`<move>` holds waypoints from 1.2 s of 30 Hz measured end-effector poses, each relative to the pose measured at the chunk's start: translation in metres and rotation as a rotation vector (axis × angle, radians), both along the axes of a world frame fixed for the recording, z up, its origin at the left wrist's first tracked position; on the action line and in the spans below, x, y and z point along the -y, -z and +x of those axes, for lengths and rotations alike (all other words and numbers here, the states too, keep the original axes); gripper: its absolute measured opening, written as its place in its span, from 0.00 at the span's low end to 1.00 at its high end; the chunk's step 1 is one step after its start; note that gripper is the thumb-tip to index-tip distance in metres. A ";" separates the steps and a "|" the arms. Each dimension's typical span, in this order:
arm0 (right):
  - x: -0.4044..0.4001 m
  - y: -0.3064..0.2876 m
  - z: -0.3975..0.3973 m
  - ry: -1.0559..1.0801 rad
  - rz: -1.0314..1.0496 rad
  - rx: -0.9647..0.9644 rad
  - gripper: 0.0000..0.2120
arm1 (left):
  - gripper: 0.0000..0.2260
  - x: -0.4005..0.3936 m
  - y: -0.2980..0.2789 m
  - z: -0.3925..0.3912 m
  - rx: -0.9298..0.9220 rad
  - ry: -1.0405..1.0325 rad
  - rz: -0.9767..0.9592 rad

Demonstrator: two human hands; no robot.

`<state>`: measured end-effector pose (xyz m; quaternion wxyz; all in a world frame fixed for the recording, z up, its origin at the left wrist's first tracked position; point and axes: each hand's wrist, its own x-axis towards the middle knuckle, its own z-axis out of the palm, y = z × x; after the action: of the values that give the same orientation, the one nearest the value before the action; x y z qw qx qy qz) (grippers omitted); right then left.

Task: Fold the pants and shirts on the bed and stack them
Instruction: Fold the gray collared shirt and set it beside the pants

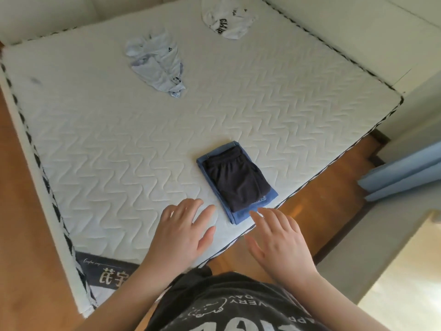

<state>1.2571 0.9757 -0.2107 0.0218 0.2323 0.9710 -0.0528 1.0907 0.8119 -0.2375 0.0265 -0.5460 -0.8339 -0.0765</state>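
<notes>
near edge of your white quilted mattress: dark folded shorts on blue folded pants | far left of centre: crumpled pale-blue shirt | far right: crumpled white lettered shirt | your hands: before the stack

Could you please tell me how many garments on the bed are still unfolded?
2: a light blue garment crumpled at the far left, and a white printed garment at the far edge.

Wood floor around white quilted mattress; pale wall behind; blue curtain at right.
</notes>
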 end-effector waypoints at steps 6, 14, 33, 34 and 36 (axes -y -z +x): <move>0.005 -0.016 0.014 -0.136 -0.040 -0.042 0.19 | 0.17 0.037 -0.035 0.040 0.013 -0.209 -0.102; 0.053 -0.032 -0.013 -0.387 -0.101 -0.159 0.21 | 0.20 0.107 -0.072 0.079 0.002 -0.486 -0.122; 0.366 -0.037 -0.103 -1.065 -0.193 -0.087 0.19 | 0.20 0.408 -0.050 0.155 0.003 -1.202 0.013; 0.380 -0.038 -0.101 -1.090 -0.193 -0.090 0.19 | 0.20 0.419 -0.051 0.160 -0.006 -1.237 0.026; 0.411 -0.039 -0.098 -1.149 -0.198 -0.104 0.18 | 0.19 0.445 -0.053 0.171 -0.017 -1.301 0.049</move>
<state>1.1594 0.5644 -0.1721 0.0208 -0.3375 0.9314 -0.1345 1.2615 0.3670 -0.1849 0.0862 0.0705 -0.9920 -0.0594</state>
